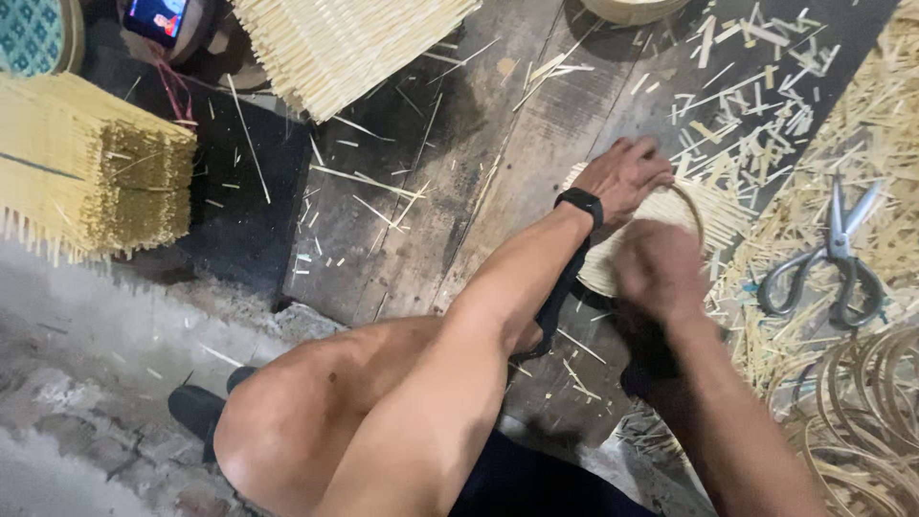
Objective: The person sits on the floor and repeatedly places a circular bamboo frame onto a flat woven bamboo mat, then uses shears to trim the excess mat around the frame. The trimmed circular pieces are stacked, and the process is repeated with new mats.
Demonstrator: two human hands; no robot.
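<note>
Two hands meet over one woven bamboo mat (661,206), which lies on the dark wooden board (498,153) right of centre. We press the left hand (624,175) flat on its far edge, fingers together and stretched out; a black wristband (580,202) sits just behind it. The right hand (659,268) covers the near edge and is blurred, so we cannot tell whether its fingers are apart or clamped on the mat. A thin bamboo hoop (691,209) curves across the mat between the hands.

We see no filled container close by; only the rim of a round bamboo basket (632,10) shows at the far edge, its inside out of view.

Just right of the mat a pair of metal scissors (831,263) lies on a litter of pale bamboo offcuts (766,124), handles toward us. Near right, more bamboo rings (862,402) are heaped together. At far centre another woven mat (345,43) with bristling ends overhangs the board, and at the left a thick stack of woven mats (91,163) stands on the ground. A lit phone screen (155,17) shows at the far left. Our bare knee (325,402) and left forearm fill the near foreground and hide part of the board.

The mat itself is pale yellow, tightly woven of thin strips, with loose strip ends fanning out on its right side.
</note>
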